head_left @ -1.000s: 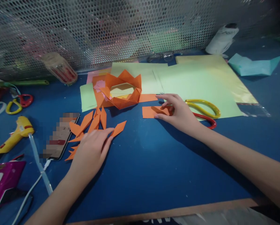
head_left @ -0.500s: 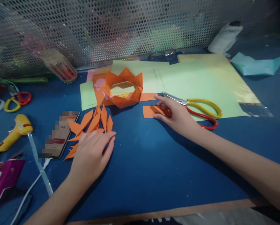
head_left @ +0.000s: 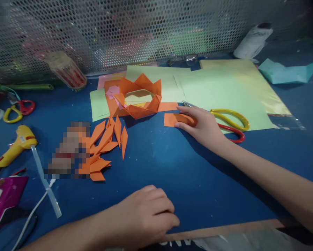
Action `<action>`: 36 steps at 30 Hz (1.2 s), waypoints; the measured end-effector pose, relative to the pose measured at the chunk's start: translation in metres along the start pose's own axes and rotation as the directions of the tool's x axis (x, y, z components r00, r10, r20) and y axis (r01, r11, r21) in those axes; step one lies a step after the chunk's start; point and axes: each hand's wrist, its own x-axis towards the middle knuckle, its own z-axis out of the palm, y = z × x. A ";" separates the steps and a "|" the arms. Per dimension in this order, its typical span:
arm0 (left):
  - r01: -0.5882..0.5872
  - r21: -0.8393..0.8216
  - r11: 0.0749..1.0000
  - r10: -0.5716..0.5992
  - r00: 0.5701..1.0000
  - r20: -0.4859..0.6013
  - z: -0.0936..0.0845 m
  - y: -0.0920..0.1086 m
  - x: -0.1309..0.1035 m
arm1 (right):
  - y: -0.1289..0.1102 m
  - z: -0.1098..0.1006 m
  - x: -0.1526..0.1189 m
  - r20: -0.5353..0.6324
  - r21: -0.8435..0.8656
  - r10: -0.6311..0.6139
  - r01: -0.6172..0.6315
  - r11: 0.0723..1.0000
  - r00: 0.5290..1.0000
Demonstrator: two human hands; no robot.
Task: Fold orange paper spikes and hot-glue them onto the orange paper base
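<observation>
Pinched between thumb and fingers of the right hand (head_left: 178, 115): a rectangular orange paper piece (head_left: 170, 120), bent beneath the fingers, squared end exposed. Scattered beyond and leftward of the left hand (head_left: 151, 216): pointed, folded orange paper pieces (head_left: 107, 137), lying on the bench (head_left: 146, 167), several overlapping.

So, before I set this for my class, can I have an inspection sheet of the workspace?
Surface: blue tabletop, small pale specks.
Job's things: orange paper strip, folded orange pieces, orange paper crown, scissors.
Clutter: glue gun, phone, jar, paper boat.
Hands: right hand holds the orange paper strip; left hand near the front edge, nothing visible in it.
Cables: white cable at the phone's lower end.
Surroundings: perforated metal panel behind.
</observation>
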 end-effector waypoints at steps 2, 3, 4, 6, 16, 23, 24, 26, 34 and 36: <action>0.111 0.101 0.989 -0.102 0.991 -0.090 -0.002 -0.002 -0.001 | 0.000 -0.001 0.000 0.011 0.035 0.036 -0.037 0.999 0.999; 0.192 0.170 0.966 -0.165 0.973 -0.162 -0.003 -0.004 -0.003 | 0.000 -0.002 0.000 0.017 0.049 0.045 -0.046 0.998 0.999; 0.284 0.242 0.928 -0.226 0.944 -0.240 -0.005 -0.007 -0.004 | -0.001 -0.002 -0.001 0.021 0.064 0.044 -0.045 0.997 0.999; 0.449 0.360 0.818 -0.310 0.871 -0.381 -0.008 -0.014 -0.008 | -0.002 -0.003 -0.002 0.035 0.097 0.019 -0.022 0.995 0.999; 0.577 0.460 0.675 -0.368 0.804 -0.467 -0.025 -0.028 -0.019 | -0.025 -0.013 -0.014 0.473 0.466 -0.222 -0.029 0.885 0.852; 0.557 0.407 0.724 -0.383 0.815 -0.435 -0.027 -0.028 -0.018 | -0.028 -0.005 -0.017 0.434 0.379 -0.447 0.292 0.878 0.782; 0.557 0.399 0.728 -0.389 0.816 -0.428 -0.027 -0.028 -0.017 | -0.027 -0.004 -0.016 0.399 0.353 -0.424 0.290 0.889 0.813; 0.568 0.396 0.721 -0.404 0.810 -0.425 -0.029 -0.029 -0.017 | -0.025 -0.002 -0.015 0.314 0.284 -0.321 0.235 0.930 0.893; 0.631 0.536 0.561 -0.425 0.775 -0.467 -0.040 -0.038 -0.023 | -0.029 0.009 -0.004 0.172 0.134 -0.011 -0.012 0.991 0.985; 0.620 0.538 0.571 -0.426 0.784 -0.452 -0.040 -0.039 -0.024 | -0.033 0.014 0.000 0.178 0.097 -0.012 -0.006 0.995 0.984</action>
